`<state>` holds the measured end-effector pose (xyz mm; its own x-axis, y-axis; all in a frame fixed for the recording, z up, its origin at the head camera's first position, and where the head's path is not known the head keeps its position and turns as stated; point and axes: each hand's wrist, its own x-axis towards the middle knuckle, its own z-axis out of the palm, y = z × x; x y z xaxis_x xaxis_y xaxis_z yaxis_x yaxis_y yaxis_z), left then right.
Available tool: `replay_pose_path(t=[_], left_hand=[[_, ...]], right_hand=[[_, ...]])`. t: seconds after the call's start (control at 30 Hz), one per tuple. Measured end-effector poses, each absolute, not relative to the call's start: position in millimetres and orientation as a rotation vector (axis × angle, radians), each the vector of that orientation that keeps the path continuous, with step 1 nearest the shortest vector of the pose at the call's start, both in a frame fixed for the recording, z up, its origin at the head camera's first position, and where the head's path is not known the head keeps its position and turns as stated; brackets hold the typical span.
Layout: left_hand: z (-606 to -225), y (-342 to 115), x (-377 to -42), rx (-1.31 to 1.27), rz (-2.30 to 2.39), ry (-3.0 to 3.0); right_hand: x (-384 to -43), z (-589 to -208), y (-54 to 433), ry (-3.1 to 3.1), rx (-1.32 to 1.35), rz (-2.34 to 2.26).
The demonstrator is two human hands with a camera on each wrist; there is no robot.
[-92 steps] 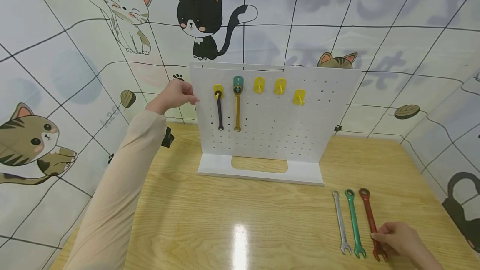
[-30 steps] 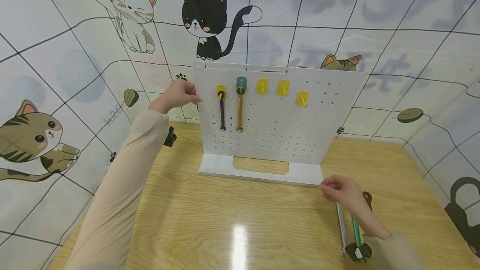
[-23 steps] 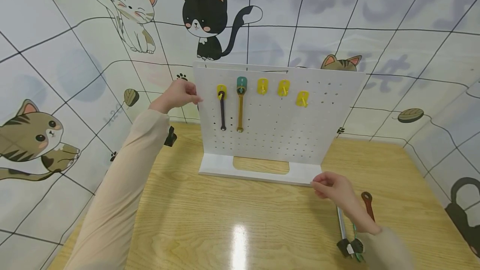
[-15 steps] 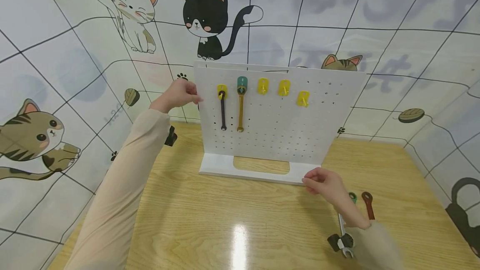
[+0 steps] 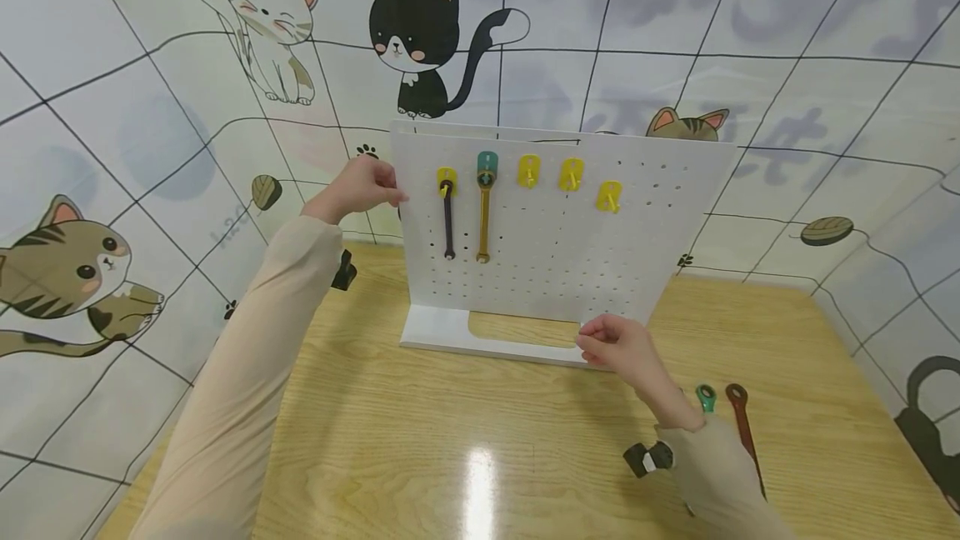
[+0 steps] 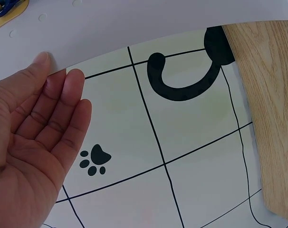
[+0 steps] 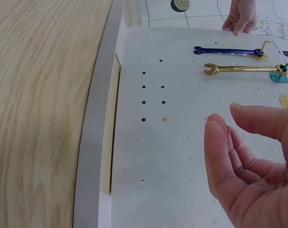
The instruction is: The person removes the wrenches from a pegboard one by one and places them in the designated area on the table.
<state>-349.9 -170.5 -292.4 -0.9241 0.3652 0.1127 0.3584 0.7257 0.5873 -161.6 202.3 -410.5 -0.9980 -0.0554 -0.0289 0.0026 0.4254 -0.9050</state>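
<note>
A white pegboard (image 5: 540,257) stands upright on the table. My left hand (image 5: 358,187) pinches its left edge, thumb in front and fingers behind in the left wrist view. My right hand (image 5: 618,348) hovers before the board's lower right, fingers loosely curled around nothing; the right wrist view shows a gap between thumb and fingertips. A dark purple wrench (image 5: 448,222) hangs from a yellow hook and a gold wrench (image 5: 483,219) from a teal hook (image 5: 487,162). On the table lie a red wrench (image 5: 741,419) and a green wrench (image 5: 706,395), the green one mostly hidden by my right sleeve.
Three bare yellow hooks (image 5: 572,175) sit on the board right of the gold wrench. The board's white foot (image 5: 438,328) has a cut-out slot. Behind the wooden table (image 5: 420,440) rises a wall sheet (image 5: 600,40) printed with cats.
My right hand has left the red wrench and moved left and away from me to the front of the pegboard, its sleeve now covering the silver wrench. My left hand stays at the board's edge.
</note>
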Motion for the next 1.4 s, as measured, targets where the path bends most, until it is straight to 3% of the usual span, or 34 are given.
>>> replay_pose_path(t=[1.4], left_hand=[[-292,-169,-348,0.614,1.034,2.902]], right_hand=[[-229,-393,119,2.525,-0.214,-1.904]])
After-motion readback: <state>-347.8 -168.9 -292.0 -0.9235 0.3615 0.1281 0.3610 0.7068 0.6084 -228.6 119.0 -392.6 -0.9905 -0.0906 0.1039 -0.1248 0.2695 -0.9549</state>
